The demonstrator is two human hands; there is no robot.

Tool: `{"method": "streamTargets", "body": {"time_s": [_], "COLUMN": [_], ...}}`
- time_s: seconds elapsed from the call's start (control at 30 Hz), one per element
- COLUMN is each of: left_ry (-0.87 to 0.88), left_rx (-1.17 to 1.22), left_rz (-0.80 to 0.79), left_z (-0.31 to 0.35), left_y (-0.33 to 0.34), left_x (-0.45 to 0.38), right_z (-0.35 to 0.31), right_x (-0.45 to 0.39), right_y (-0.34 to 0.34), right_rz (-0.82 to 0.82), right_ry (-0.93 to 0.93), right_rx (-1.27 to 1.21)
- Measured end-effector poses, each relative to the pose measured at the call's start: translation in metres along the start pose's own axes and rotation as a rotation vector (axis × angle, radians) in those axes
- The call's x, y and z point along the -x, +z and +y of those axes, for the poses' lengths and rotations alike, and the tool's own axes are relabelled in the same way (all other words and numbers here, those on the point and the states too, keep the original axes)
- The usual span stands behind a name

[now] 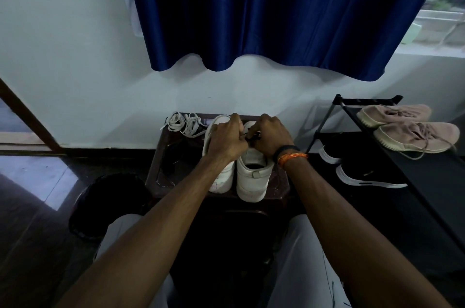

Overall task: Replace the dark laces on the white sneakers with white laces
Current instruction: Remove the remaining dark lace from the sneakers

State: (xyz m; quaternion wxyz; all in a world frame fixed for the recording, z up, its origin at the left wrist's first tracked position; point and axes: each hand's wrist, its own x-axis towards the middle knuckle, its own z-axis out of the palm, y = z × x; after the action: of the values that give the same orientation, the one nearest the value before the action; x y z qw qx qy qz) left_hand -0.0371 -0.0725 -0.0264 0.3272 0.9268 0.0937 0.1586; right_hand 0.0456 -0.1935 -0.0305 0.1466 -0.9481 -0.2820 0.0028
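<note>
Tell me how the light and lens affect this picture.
Head view: the room is dim, daylight enters only at the window; the floor shows glare; the wide lens bends the curtain hem; both hands hide the dark lace.

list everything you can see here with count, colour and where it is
white sneakers: 2, white, side by side on the stool, heels toward the person
dark lace: 1 seen, black, on the right sneaker between the hands
white laces: a loose pile, white, stool's far left corner
stool: 1, dark brown, centre by the wall
bin: 1, black, floor left of the stool
shoe rack: 1, black, right
pink shoes: 2, dusty pink, rack top
black shoes: 2, black with white soles, lower shelf
curtain: 1, blue, above
left hand: on the left sneaker, fingers curled
right hand: pinching the dark lace
</note>
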Motion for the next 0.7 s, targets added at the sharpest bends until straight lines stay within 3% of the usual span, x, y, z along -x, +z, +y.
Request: {"method": "streamTargets", "body": {"time_s": [0.17,0.23,0.37,0.53,0.7], "left_ry": [0.011,0.006,-0.008,-0.001,-0.024], "left_rx": [-0.001,-0.007,-0.027,-0.030,-0.062], "left_rz": [-0.018,-0.017,-0.027,-0.042,-0.062], "left_z": [0.002,0.002,0.001,0.003,0.001], "left_y": [-0.003,-0.003,-0.002,-0.002,0.000], "left_x": [0.000,0.001,0.000,0.001,-0.002], "right_z": [-0.003,0.002,0.023,0.053,0.076], "right_x": [-0.001,0.001,0.008,0.016,0.021], "right_y": [0.000,-0.003,-0.021,-0.041,-0.054], "right_rz": [0.008,0.087,0.319,0.443,0.536], "right_ry": [-0.015,0.028,0.293,0.672,0.817], "right_rx": [0.052,-0.007,-0.139,-0.317,-0.435]}}
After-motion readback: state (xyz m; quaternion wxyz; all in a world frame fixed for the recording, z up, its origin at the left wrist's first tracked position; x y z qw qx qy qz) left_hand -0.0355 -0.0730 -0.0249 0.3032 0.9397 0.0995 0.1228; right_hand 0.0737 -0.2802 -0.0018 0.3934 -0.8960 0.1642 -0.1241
